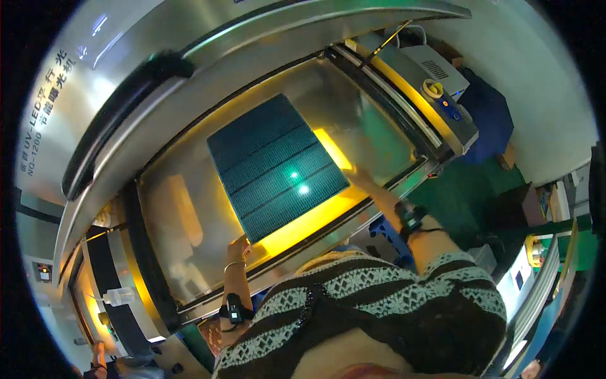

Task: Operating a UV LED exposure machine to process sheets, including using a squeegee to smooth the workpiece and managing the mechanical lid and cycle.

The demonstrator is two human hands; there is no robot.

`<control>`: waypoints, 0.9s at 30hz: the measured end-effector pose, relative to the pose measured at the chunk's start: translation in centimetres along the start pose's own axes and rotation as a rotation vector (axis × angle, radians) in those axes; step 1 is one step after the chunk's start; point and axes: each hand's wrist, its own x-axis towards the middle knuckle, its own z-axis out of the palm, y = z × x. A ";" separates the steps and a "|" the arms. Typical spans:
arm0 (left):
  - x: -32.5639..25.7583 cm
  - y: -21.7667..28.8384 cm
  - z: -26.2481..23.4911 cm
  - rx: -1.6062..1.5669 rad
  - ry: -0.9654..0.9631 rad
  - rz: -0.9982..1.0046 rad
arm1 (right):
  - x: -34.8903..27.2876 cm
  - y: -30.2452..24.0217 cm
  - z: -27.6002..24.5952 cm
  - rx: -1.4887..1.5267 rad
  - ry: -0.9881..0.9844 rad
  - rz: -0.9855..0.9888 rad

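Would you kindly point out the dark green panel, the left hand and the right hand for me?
dark green panel (pixel 274 165), head view, middle of its ribbed face.
left hand (pixel 238 246), head view, back of the hand at the panel's near corner.
right hand (pixel 358 177), head view, knuckles by the panel's right edge.

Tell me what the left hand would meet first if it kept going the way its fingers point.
The left hand points up the glass bed; almost at once it would meet the dark green panel's near corner, which it seems to touch already, though depth is unclear.
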 end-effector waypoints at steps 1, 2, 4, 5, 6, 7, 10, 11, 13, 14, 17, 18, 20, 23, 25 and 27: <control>-0.4 0.2 -0.3 0.050 0.048 -0.046 | -1.1 1.4 2.2 -0.190 -0.117 -0.073; 0.3 -0.6 -2.9 0.025 0.088 -0.038 | -2.0 -0.7 4.7 -0.010 -0.216 0.108; 3.6 -1.4 -4.7 0.151 -0.074 -0.060 | -2.0 -1.1 5.3 -0.109 0.261 -0.049; 3.9 -1.1 -3.1 0.105 -0.013 -0.165 | -1.0 -1.0 3.4 0.021 0.048 -0.032; 4.1 -0.7 -2.3 0.118 -0.024 -0.160 | 0.1 -0.8 1.4 0.151 -0.162 -0.014; 3.2 0.4 -1.1 0.115 -0.118 -0.198 | 0.4 0.2 -0.4 0.281 -0.358 0.021; 2.4 1.3 -0.3 0.276 -0.219 -0.189 | -2.1 0.9 -0.7 1.015 -0.447 0.418; 2.6 0.9 -1.0 0.380 -0.204 -0.147 | -3.0 -1.1 -0.2 1.024 -0.442 0.426; 8.2 -5.5 -8.7 0.521 -0.049 0.752 | -4.8 -12.0 1.6 1.625 -0.621 0.470; 9.6 -6.3 -8.3 0.631 0.092 1.166 | -4.8 -12.2 2.7 1.754 -0.565 0.349; 6.7 -4.4 -1.9 0.600 -0.063 0.550 | -3.7 -7.1 6.6 1.502 -0.303 0.457; 3.2 -2.4 3.3 0.529 -0.133 0.351 | -3.6 -1.1 7.2 1.365 -0.228 0.564; 5.2 -1.2 -1.5 0.844 -0.377 0.367 | -4.0 -5.5 8.5 1.462 -0.236 0.362; 5.5 -0.9 -2.8 0.492 -0.443 0.319 | -3.2 -6.0 8.8 1.318 -0.082 0.314; 1.6 3.0 -3.6 0.246 -0.364 0.268 | -4.1 -12.0 4.7 1.720 -0.272 0.242; -1.0 6.3 0.7 0.126 -0.448 0.267 | -6.4 -11.4 -1.1 1.836 -0.157 0.209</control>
